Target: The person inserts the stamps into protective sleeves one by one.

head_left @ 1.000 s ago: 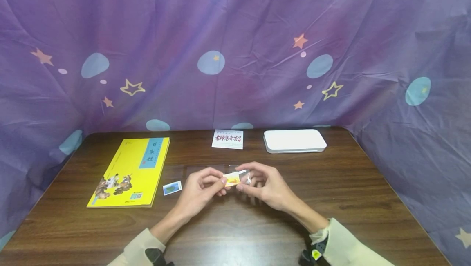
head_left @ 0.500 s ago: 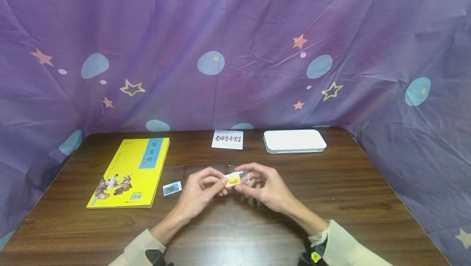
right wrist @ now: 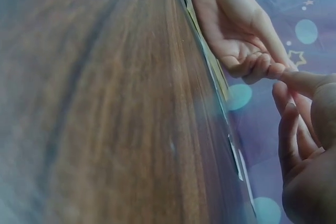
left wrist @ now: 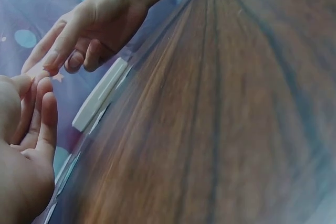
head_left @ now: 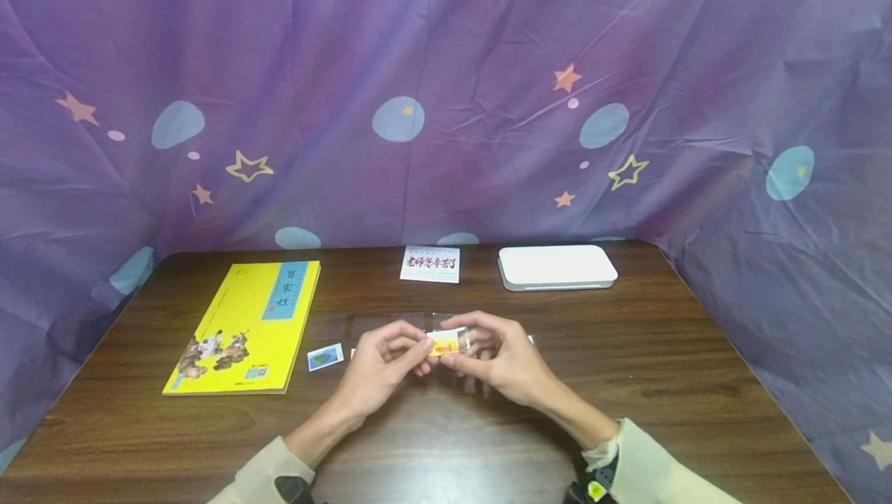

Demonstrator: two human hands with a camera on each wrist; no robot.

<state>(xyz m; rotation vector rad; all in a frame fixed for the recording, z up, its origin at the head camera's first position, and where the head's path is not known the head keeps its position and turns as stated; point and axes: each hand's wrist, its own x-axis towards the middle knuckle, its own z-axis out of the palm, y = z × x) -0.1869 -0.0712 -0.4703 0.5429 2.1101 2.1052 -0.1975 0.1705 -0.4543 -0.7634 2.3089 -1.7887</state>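
Just above the table in the head view, a small yellow-and-orange stamp [head_left: 444,343] is between both hands. My left hand [head_left: 379,357] pinches its left edge between thumb and forefinger. From the right, my right hand [head_left: 505,345] grips a small clear plastic sleeve [head_left: 467,338] at the stamp's right end, thumb below and forefinger above. The sleeve shows mostly as glints, and the overlap is partly hidden by fingers. Both wrist views show the fingertips of my left hand [left wrist: 31,124] and right hand [right wrist: 304,124] meeting; the stamp is mostly hidden there.
A blue-and-green stamp [head_left: 325,357] lies left of my left hand, beside a yellow book [head_left: 244,326]. Behind the hands, a transparent sheet [head_left: 390,321] lies on the wooden table [head_left: 446,442]. Farther back are a white printed card [head_left: 430,265] and a white flat case [head_left: 557,267].
The yellow stamp has shifted slightly right, nearer my right fingers, and turned more level. My right thumb has moved slightly left along its lower edge. Small pale edges now show beside both hands.
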